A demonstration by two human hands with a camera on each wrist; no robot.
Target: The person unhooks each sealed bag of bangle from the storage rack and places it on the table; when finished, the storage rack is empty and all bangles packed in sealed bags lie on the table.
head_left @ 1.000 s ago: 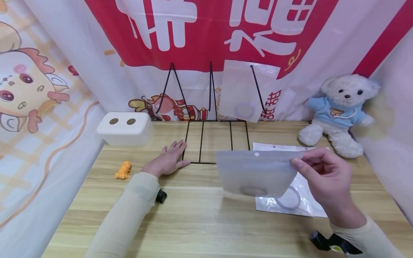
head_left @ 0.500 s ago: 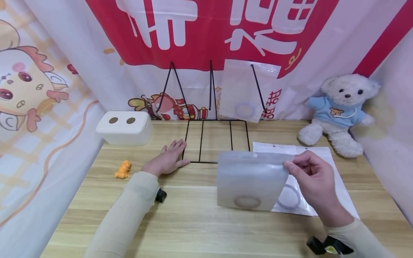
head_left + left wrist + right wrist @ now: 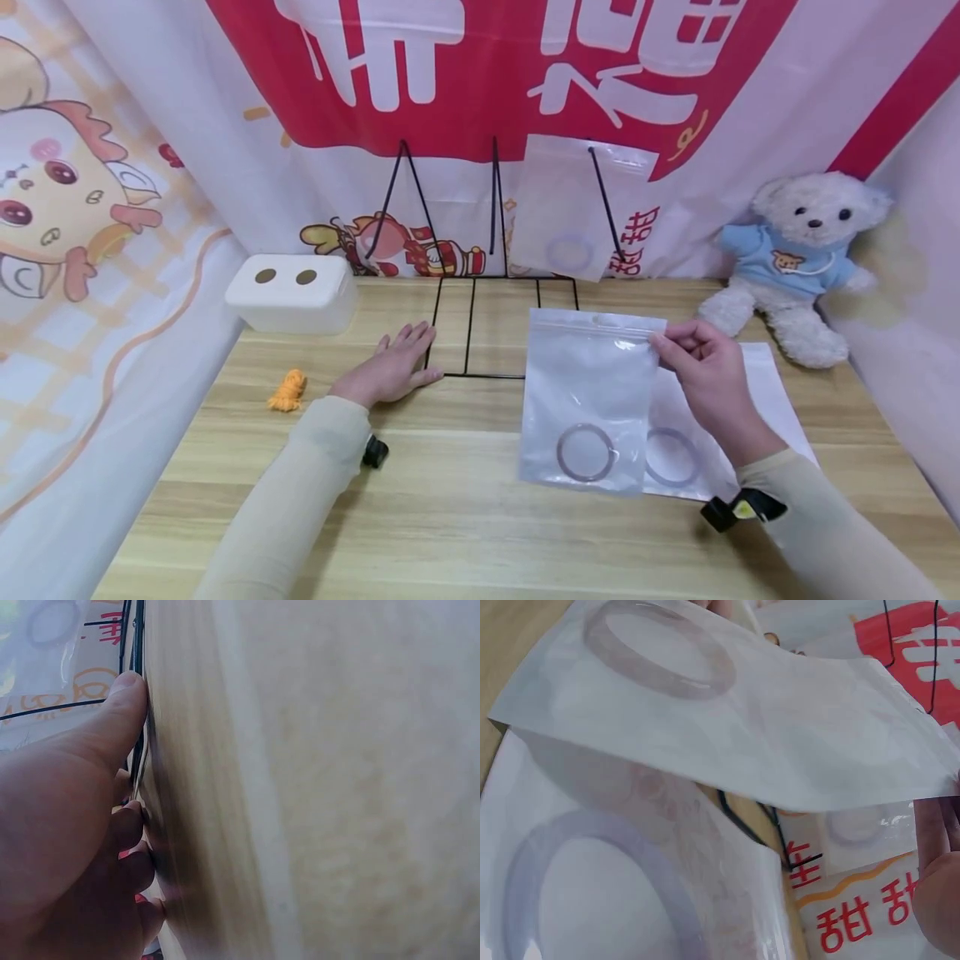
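My right hand pinches the top right corner of a clear-fronted zip bag with a pinkish-brown bangle inside. The held bag hangs over another white-backed bag on the table, in which a lilac bangle shows large in the right wrist view. Flat on the tabletop lies my left hand, fingers straight, against the left side of a black wire rack. From the rack's right-hand arm hangs a third bag with a pale bangle.
A white box with two round holes stands at the back left, an orange yarn bundle in front of it. At the back right sits a white teddy bear in blue. Printed cloth closes off the rear.
My right hand has moved left and slightly up. The held bag has swung from tilted edge-on to nearly facing the head camera, so its bangle shows clearly. My left hand stays put.
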